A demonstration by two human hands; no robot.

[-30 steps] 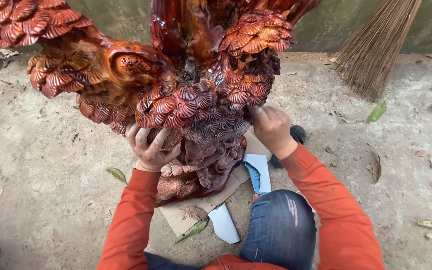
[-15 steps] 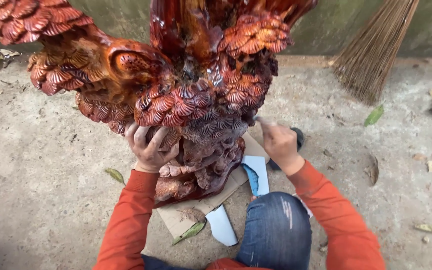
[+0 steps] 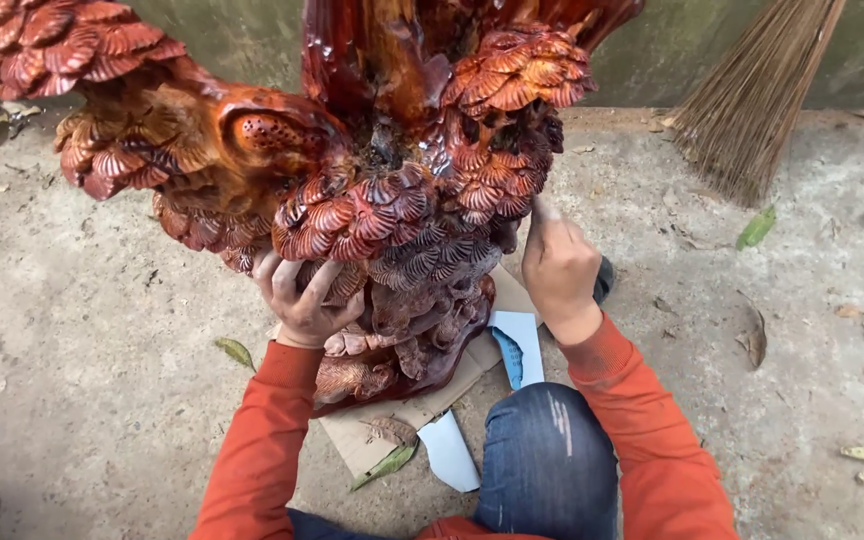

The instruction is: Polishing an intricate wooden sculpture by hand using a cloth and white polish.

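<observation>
Your left hand (image 3: 304, 300) gripped the carved red wood sculpture (image 3: 352, 190) low on its trunk — upright on cardboard (image 3: 382, 440). Right hand (image 3: 557, 265) clenched vs. its side; contents can't tell. Prob. heavy, stiff, glossy-slick — thin scales fragile, so hold the trunk.

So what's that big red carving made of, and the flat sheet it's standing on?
The carving looks like solid wood, reddish brown with a glossy, wet-looking sheen, probably varnish or oil: the scalloped cuts show grain-like streaks and bright highlights. The left hand grips its lower part. The right hand is against its side. The sheet under it looks like plain brown cardboard, matte, with a cut edge.
</observation>
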